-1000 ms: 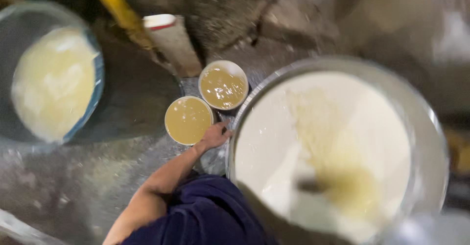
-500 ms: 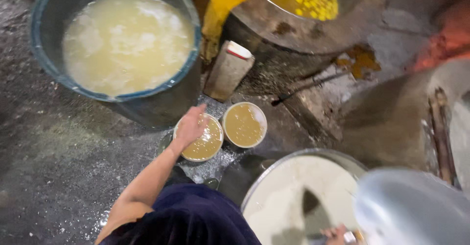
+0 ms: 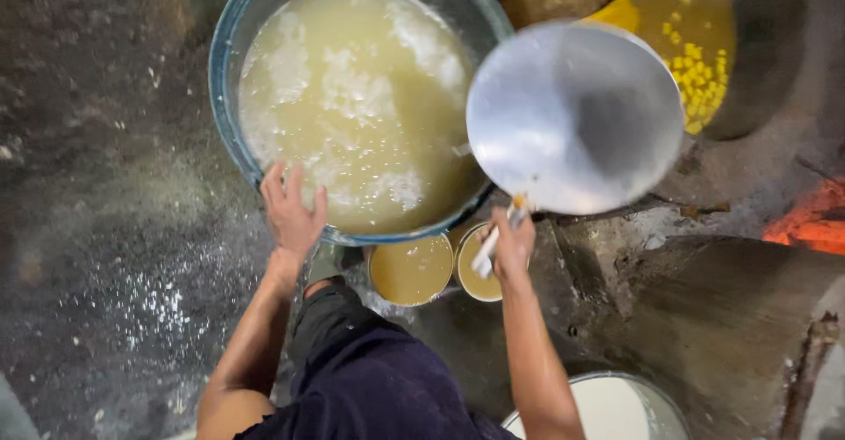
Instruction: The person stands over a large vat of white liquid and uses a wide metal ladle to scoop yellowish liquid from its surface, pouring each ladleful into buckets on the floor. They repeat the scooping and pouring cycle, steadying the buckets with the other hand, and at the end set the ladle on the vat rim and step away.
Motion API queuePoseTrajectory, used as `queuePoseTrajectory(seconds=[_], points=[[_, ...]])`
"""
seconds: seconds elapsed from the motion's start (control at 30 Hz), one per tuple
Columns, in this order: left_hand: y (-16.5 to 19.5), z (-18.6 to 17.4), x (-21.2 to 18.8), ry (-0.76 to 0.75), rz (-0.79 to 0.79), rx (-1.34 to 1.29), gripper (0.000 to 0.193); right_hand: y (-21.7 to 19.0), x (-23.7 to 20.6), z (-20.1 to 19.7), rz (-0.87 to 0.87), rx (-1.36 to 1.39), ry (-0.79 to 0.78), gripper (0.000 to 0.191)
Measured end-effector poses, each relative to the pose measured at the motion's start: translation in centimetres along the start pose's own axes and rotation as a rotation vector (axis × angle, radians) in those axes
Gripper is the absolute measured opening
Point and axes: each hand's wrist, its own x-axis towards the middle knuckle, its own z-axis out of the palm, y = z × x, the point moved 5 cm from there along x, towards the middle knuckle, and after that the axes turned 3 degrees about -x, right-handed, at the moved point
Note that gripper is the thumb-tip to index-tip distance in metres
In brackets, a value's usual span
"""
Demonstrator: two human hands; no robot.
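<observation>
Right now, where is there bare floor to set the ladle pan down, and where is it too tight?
Bare ground lies left of the blue tub, beyond the left hand on its rim. Lower right, a stone slab is free. Crowded: two small bowls between tub and knees, under the right hand holding the ladle pan; embers glow far right.

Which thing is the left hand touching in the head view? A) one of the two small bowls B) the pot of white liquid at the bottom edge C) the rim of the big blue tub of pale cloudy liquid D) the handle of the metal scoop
C: the left hand rests flat on the near rim of the blue tub, while the right hand holds the metal scoop by its handle above the two small bowls.
</observation>
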Motion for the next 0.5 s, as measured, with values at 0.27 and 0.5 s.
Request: queuePoseTrajectory(seconds=[0.27,0.5], points=[[-2.3,1.1,0.2,0.114,-0.206,0.023,0.040,3.8,13.3,14.5,-0.483,-0.862,0.286,0.026],[-2.6,1.8,-0.5,0.107,-0.237,0.118,0.028,14.7,11.1,19.6,0.521,-0.575,-0.407,0.015]])
